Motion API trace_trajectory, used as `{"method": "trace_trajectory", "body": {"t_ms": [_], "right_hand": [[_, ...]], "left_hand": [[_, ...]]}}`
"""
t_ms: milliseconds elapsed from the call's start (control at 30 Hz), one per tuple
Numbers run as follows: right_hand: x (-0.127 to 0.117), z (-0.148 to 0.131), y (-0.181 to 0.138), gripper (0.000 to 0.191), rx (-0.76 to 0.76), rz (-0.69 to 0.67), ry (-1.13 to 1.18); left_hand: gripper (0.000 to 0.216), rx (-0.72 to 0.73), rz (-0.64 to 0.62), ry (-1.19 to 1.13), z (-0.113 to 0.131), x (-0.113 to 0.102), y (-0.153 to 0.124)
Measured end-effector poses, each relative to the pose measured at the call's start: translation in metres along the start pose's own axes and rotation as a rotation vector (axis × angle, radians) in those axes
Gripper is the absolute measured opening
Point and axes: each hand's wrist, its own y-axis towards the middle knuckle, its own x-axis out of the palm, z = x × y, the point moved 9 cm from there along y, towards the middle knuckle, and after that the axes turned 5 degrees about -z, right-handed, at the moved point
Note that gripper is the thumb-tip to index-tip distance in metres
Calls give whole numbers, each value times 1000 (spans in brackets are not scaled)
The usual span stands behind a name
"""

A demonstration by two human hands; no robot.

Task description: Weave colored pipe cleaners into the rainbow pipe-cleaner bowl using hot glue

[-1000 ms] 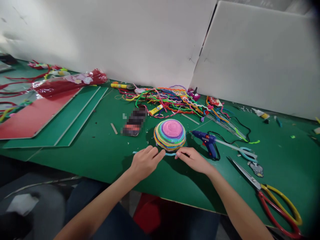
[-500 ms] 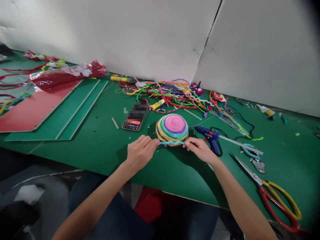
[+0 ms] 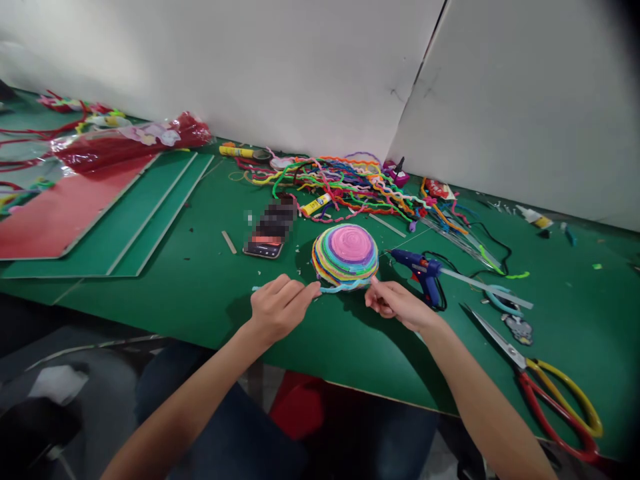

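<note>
I have the rainbow-coloured dome (image 3: 346, 250) lying on the green counter (image 3: 200, 300), its pink centre uppermost. A wavy light-blue strip (image 3: 343, 288) runs along the dome's near edge; I can't tell how much of it touches. On the dome's near left, my left hand (image 3: 285, 303) has its fingers closed, gripping the strip, with a tail poking out past them. On the dome's near right, my right hand (image 3: 395, 303) has its fingers curled and its thumb at the strip's other end; I can't tell whether they grip or press it.

Just right of the dome I see a blue glue gun (image 3: 423, 270), and farther right, nearer me, scissors (image 3: 515, 359) with 1 red and 1 yellow handle. Left of the dome lies a phone (image 3: 273, 230); beyond the dome, a tangle of coloured strips (image 3: 345, 177) and a yellow tube (image 3: 316, 204).
</note>
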Motion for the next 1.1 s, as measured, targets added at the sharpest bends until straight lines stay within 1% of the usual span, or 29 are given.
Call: {"method": "trace_trajectory", "body": {"t_ms": [100, 200, 300, 433, 500, 667, 767, 833, 933, 1033, 1100], "right_hand": [[4, 2, 0, 67, 2, 11, -28], [4, 1, 2, 70, -47, 38, -40], [6, -1, 3, 71, -89, 28, 27], [12, 1, 3, 69, -73, -32, 135], [12, 1, 3, 67, -75, -30, 183], [3, -1, 3, 61, -117, 89, 313], [-1, -1, 4, 59, -147, 158, 351], [-8, -2, 3, 60, -195, 232, 353], [-19, -10, -2, 61, -314, 357, 259], [-28, -25, -15, 60, -465, 473, 61], [-29, -36, -26, 58, -554, 535, -91]], "left_hand": [[15, 37, 6, -35, 5, 1, -3], [15, 70, 37, -50, 9, 0, -5], [13, 88, 74, -52, 11, -3, -6], [13, 98, 71, -51, 11, -2, -6], [15, 109, 67, -50, 12, -2, -7], [14, 107, 49, -9, 15, -1, -7], [12, 115, 43, 9, 18, -1, -6], [8, 108, 38, 5, 18, -2, -5], [6, 69, 11, -30, 15, 0, -2], [10, -22, -45, -133, 8, 3, 1], [12, -104, -84, -254, 1, 6, 3]]}}
